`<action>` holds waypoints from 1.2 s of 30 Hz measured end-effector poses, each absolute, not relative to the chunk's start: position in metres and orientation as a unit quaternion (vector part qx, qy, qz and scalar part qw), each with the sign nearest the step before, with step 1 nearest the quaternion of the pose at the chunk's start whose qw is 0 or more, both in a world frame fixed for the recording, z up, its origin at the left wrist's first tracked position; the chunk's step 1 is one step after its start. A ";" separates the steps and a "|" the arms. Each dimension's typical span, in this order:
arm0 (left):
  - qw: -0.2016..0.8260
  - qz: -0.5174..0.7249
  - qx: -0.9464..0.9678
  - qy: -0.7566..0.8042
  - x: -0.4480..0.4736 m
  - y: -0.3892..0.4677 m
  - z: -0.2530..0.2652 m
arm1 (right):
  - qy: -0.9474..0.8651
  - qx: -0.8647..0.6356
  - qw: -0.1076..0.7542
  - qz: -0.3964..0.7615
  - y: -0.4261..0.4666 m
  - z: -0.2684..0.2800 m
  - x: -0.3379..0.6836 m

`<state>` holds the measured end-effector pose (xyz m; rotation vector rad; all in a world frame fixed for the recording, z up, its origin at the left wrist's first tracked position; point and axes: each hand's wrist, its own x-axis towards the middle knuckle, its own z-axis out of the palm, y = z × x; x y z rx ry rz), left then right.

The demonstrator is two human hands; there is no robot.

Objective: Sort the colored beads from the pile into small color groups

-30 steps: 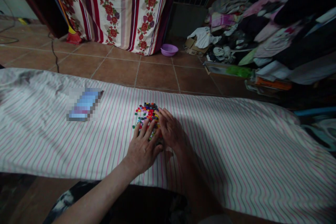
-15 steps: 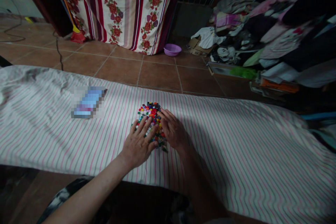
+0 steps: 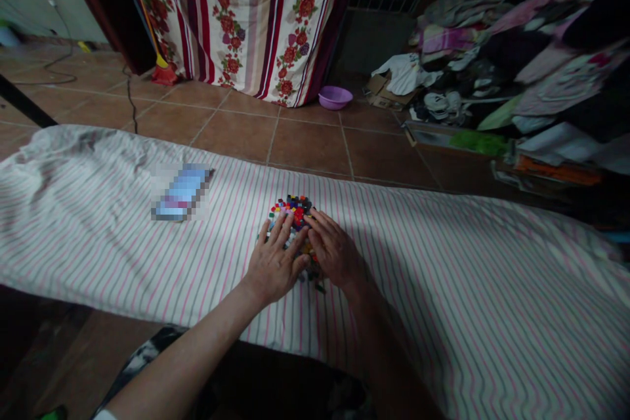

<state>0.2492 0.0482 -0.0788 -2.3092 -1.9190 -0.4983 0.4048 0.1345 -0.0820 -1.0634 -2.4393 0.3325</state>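
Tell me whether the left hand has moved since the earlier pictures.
Yes: the left hand has moved slightly forward, closer to the far edge of the striped cloth.

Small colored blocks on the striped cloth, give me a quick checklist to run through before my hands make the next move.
1. Left hand at the small colored blocks: ok, fingers spread over their left side.
2. Right hand at the blocks: ok, along their right side.
3. Blocks in neat order: not ok, mixed colors lie loosely jumbled.
4. Blocks beneath the hands: cannot tell, they are hidden.
5. Phone apart from the hands: ok, it lies off to their left.
6. Striped cloth smooth throughout: not ok, wrinkled at the far left.
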 end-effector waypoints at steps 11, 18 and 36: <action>0.031 -0.167 -0.735 -0.657 0.242 0.074 -0.083 | -0.889 -0.396 0.223 0.054 0.111 -0.087 0.399; -0.011 -0.144 -0.728 -0.670 0.244 0.086 -0.070 | -0.882 -0.411 0.222 0.061 0.106 -0.080 0.402; -0.003 -0.086 -0.745 -0.661 0.220 0.081 -0.077 | -0.870 -0.438 0.225 0.021 0.084 -0.085 0.365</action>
